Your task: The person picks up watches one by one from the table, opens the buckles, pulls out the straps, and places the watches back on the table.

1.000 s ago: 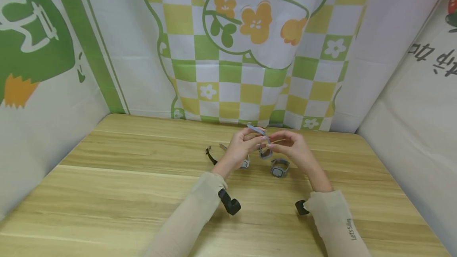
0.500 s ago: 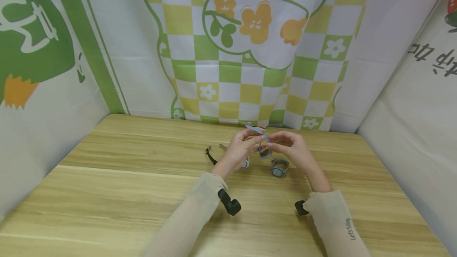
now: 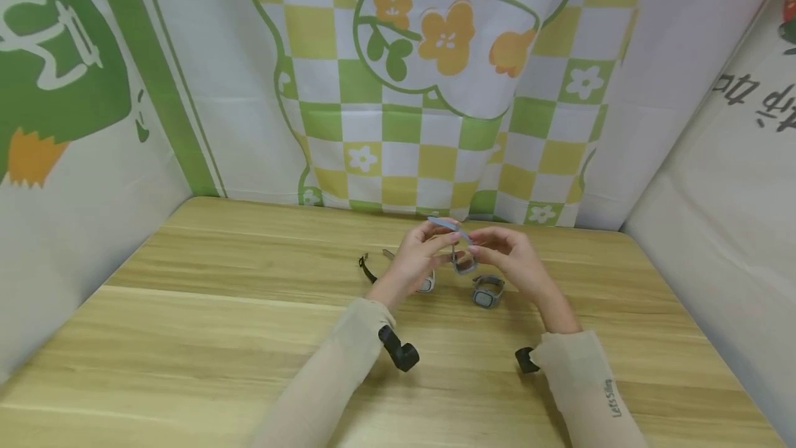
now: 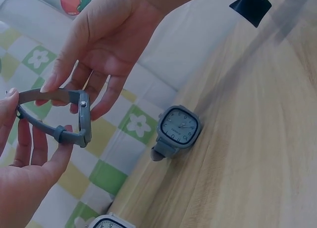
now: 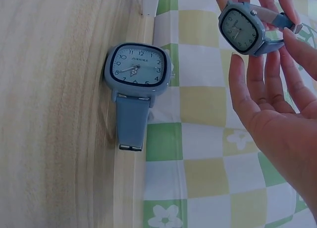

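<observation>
Both hands hold one blue-grey wristwatch [image 3: 464, 266] in the air above the far part of the table. My left hand [image 3: 412, 256] pinches its strap between thumb and fingers. The right hand [image 3: 515, 254] pinches the strap from the other side, its other fingers spread in the left wrist view. This watch's square dial [image 5: 241, 28] faces the right wrist camera, and its strap forms a loop. Below the hands, a second blue-grey wristwatch [image 3: 487, 292] stands on the table with its dial outward. A white watch [image 3: 427, 283] is partly hidden behind my left hand.
A black watch strap [image 3: 367, 269] lies left of my left hand, partly covered by the wrist. The wooden table [image 3: 205, 337] ends at a checked curtain [image 3: 398, 157] at the back. White printed cloth hangs on both sides.
The held watch's upper strap bends flatter toward the right hand, and the right thumb has shifted slightly up along it. The watches on the table stay where they were.
</observation>
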`<state>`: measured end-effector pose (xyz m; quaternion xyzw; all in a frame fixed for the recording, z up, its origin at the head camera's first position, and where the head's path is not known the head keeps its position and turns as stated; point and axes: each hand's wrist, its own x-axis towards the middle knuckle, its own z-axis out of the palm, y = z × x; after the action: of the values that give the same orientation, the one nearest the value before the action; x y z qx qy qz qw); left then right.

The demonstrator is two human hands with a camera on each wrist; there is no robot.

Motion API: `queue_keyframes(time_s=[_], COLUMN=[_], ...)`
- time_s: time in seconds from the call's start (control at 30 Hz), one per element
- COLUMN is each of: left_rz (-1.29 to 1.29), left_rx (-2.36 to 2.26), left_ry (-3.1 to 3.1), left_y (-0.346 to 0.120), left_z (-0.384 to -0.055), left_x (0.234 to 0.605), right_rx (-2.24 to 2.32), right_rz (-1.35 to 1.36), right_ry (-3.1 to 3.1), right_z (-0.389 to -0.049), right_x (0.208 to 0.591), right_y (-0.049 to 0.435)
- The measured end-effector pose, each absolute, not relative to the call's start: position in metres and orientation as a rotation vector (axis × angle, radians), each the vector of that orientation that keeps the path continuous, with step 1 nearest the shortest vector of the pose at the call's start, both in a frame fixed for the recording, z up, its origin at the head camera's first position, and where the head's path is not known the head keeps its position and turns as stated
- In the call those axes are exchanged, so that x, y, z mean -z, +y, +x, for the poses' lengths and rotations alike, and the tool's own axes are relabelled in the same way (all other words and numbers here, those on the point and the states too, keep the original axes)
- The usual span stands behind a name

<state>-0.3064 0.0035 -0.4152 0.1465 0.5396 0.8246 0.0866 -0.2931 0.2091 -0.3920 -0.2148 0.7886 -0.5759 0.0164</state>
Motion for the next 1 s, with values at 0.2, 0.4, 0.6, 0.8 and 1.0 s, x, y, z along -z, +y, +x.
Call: queue_keyframes(time_s=[0.2,0.4,0.6,0.8,1.0], left_rz=[0.436,0.432,0.436,0.466,0.504], left_rx=[-2.460,-2.471,-2.465,-2.425,-2.398], left_ry=[1.616,1.638,1.691,1.744,1.779], left_y=[0.0025,0.0024,0.0029,0.0047,0.0052], left_z=[-0.3086,-0.3090,-0.3069,-0.3045,-0.3034], left_x=[0.4133,0.4128,0.4107,0.4094,0.4092], right_rx=[1.778,1.762,1.741,1.768,1.814], right_rz=[-0.664,-0.678,-0.731,-0.711,-0.710], right_ry=[2.461,2.462,2.448,2.497,2.532], right_z=[-0.2945,-0.2953,-0.2950,-0.2954,-0.2961], right_x=[0.3914,0.3915,0.3921,0.3936,0.3939], right_y=[0.2122,0.2127,0.2103,0.2069,0.2074])
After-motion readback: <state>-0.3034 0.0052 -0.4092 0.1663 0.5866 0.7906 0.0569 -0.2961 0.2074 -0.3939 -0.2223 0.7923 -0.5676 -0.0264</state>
